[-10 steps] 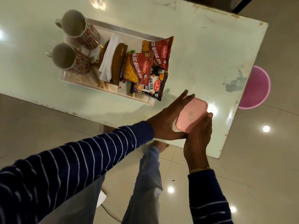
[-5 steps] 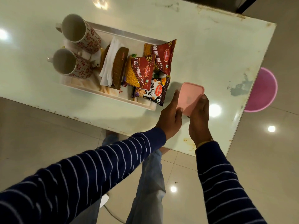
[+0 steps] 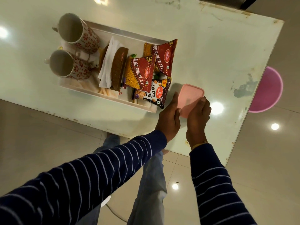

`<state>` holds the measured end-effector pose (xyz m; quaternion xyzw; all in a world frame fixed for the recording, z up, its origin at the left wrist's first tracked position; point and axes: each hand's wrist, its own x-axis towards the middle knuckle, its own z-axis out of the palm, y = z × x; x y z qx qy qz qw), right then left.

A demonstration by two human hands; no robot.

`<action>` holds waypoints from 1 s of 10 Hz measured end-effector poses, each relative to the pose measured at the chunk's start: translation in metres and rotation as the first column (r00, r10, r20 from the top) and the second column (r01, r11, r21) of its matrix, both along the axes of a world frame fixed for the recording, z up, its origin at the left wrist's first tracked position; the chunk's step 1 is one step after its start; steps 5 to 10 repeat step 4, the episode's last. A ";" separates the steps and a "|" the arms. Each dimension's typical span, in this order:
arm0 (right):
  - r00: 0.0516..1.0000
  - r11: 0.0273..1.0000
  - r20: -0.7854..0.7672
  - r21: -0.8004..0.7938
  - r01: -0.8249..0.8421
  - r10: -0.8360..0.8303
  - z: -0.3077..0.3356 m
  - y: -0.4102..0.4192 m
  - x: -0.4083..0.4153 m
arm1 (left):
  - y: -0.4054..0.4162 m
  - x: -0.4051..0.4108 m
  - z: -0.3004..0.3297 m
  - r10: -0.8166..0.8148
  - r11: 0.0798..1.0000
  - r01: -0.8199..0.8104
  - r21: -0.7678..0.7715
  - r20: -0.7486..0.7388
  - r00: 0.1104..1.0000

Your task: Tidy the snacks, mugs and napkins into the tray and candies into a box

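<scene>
So the person is gripping a pink lidded box (image 3: 190,99) between both hands, with it sitting on the table (image 3: 211,51) just right of the white tray (image 3: 129,34). The left hand (image 3: 169,120) is pressing along the box's left side, thumb up against its edge, and the right hand (image 3: 198,118) is wrapping the near right corner with the thumb lying on the lid. The lid's on, so whatever's in the box is hidden.

Over in the tray, two flowery mugs (image 3: 76,51) are lying tipped at the left end, white napkins (image 3: 108,62) are sitting in the middle by a brown holder (image 3: 118,69), and three snack packets (image 3: 146,73) are piling up at the right end, the lowest one hanging over the tray's edge near the box.
</scene>
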<state>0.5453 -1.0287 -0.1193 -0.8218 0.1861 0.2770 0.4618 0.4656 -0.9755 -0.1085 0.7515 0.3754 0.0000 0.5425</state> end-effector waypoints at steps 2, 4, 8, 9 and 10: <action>1.000 0.999 -0.018 0.032 -0.023 0.024 -0.004 -0.003 -0.002 | -0.001 0.001 0.002 -0.022 1.000 0.022 -0.017 -0.010 1.000; 0.999 0.998 -0.024 -0.038 -0.045 0.044 0.028 -0.010 -0.010 | 0.005 -0.008 0.030 -0.021 0.992 0.012 -0.126 -0.071 0.997; 0.999 0.998 -0.024 -0.038 -0.045 0.044 0.028 -0.010 -0.010 | 0.005 -0.008 0.030 -0.021 0.992 0.012 -0.126 -0.071 0.997; 0.999 0.998 -0.024 -0.038 -0.045 0.044 0.028 -0.010 -0.010 | 0.005 -0.008 0.030 -0.021 0.992 0.012 -0.126 -0.071 0.997; 0.999 0.998 -0.024 -0.038 -0.045 0.044 0.028 -0.010 -0.010 | 0.005 -0.008 0.030 -0.021 0.992 0.012 -0.126 -0.071 0.997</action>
